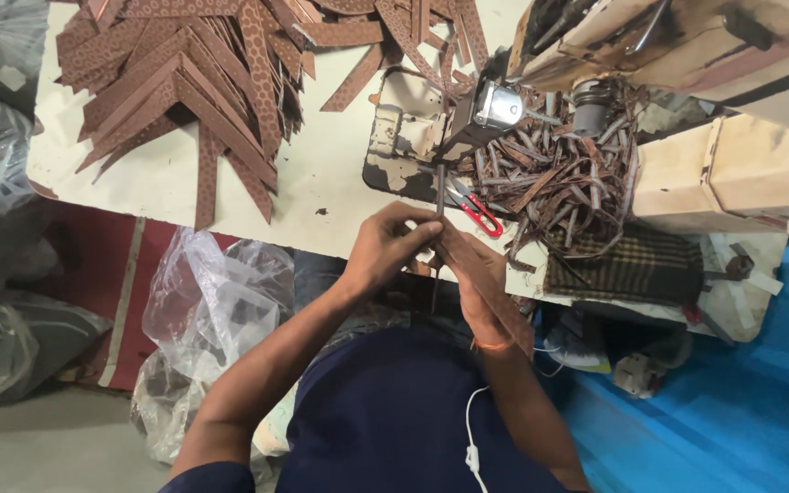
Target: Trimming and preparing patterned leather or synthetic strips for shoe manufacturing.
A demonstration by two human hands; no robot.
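Both hands, left (385, 246), right (477, 283), grip closed on one brown strap (495, 292); one scissors (472, 205) near.

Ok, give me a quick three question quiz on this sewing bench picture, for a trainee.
1. True or false: the red-handled snips are in the left hand.
2. Which lies left of the sewing machine: A) brown strap pile, B) checked cloth?
3. What do both hands pinch together?

Key: 1 false, they lie on the table. 2 A. 3 a brown strap, which also runs along the right hand.
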